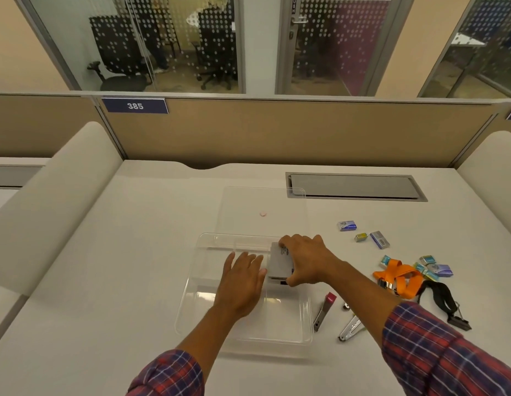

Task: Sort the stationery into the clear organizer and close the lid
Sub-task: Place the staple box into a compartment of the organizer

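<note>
The clear organizer [191, 310] lies open on the white desk, its lid [262, 201] flat behind it. My right hand [305, 260] grips a grey box [280, 262] inside the organizer's right rear compartment. My left hand [242, 278] rests flat, fingers spread, on the organizer just left of that box. To the right on the desk lie several small staple boxes [348, 225], an orange lanyard [397, 274], a black lanyard [442, 298], a stapler with a pink end [325, 308] and a metal staple remover [351, 328].
A small pink disc [262, 214] shows under the lid. A grey cable hatch [354, 186] is set into the desk at the back right. A tan partition [277, 132] closes the far edge, and padded dividers flank both sides.
</note>
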